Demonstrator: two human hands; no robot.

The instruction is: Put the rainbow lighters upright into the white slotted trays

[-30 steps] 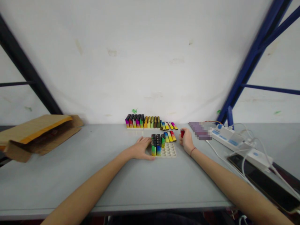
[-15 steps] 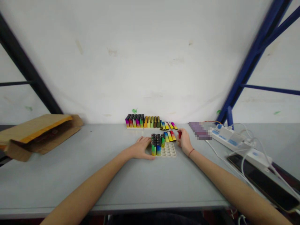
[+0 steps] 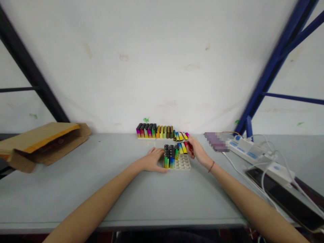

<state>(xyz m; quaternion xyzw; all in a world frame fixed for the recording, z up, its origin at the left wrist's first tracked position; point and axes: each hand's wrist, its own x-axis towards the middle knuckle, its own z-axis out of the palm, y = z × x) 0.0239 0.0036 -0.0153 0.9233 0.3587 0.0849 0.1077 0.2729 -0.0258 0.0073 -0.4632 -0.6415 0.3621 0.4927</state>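
Observation:
My left hand (image 3: 152, 160) lies at the left side of a pale tray with round holes (image 3: 182, 163). Its fingers are spread, with the thumb along the tray's front corner. Black-topped lighters (image 3: 169, 157) in green, blue and yellow stand upright in the tray's left part. My right hand (image 3: 197, 150) is closed at the tray's back right, its fingers around a red lighter (image 3: 188, 148), partly hidden by them. Just left of those fingertips, blue and yellow lighters (image 3: 181, 148) lie flat behind the tray. More colourful lighters (image 3: 181, 136) lie farther back.
By the wall stand rows of purple-and-multicoloured lighters (image 3: 146, 131) and yellow-to-brown lighters (image 3: 164, 132). An open padded paper envelope (image 3: 48, 143) lies at left. At right are a power strip (image 3: 260, 158) with white cables, a dark phone (image 3: 283, 199) and a blue metal frame (image 3: 265, 71).
My right hand has moved slightly left with the red lighter, up to the lighters lying behind the tray. My left hand has kept its place, and the view has shifted a little.

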